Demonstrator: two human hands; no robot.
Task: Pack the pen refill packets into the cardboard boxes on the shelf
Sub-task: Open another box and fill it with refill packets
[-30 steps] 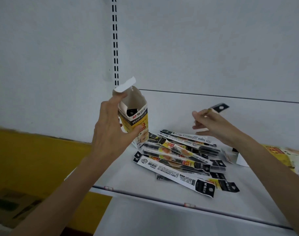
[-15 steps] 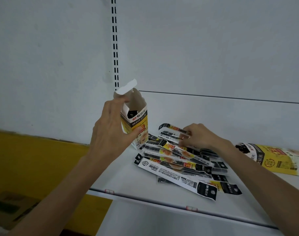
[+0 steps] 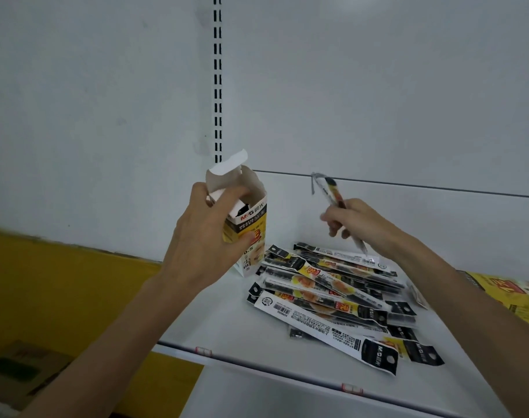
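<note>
left grip (image 3: 207, 236) curls round the open cardboard box (image 3: 254, 219). right grip (image 3: 359, 221) pinches one refill packet (image 3: 332, 191) above the pile (image 3: 332, 286).

- Shelf (image 3: 227, 327), lower centre of frame: we log an open box (image 3: 251, 224) on it, gripped by the left hand (image 3: 203, 245).
- Packet pile (image 3: 332, 291): on the shelf, right of the box.
- Single packet (image 3: 329, 191): in the right hand (image 3: 356, 224), above the pile.
- Second box (image 3: 510, 294): lying at the right edge.

White metal shelf (image 3: 215, 321): a bare strip lay open at front left. Loose pile of black, white and yellow refill packets (image 3: 332, 294) covered the middle. Upright white-and-yellow cardboard box (image 3: 252, 233) stood behind, flap raised, mouth open upward; left hand (image 3: 209, 236) wrapped its near side. Open air separated it from right hand (image 3: 356, 221), which gripped one slim packet (image 3: 332, 191). Flat yellow carton (image 3: 510, 294) blocked the far right.
</note>
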